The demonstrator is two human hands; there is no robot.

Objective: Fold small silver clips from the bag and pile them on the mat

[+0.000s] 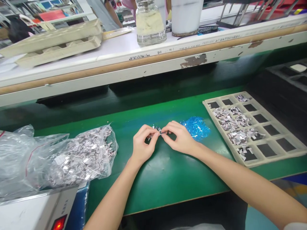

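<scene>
My left hand (144, 143) and my right hand (178, 137) meet over the green mat, fingertips pinched together. Between them is a small silvery metal piece (160, 131), too small to make out fully; both hands seem to grip it. Behind my left fingers a few more small silvery pieces (153, 127) lie on the mat, partly hidden. Just beyond my right hand is a heap of blue film strips (197, 127). To the left, a clear plastic bag (83, 156) holds a great many small silvery pieces.
A beige compartment tray (255, 140) with silvery pieces in some cells stands right. A white device with a red lit display (59, 222) sits lower left. The raised shelf (115, 52) carries a glass jar (151, 27), a white container (185, 17) and moulded trays (59, 48).
</scene>
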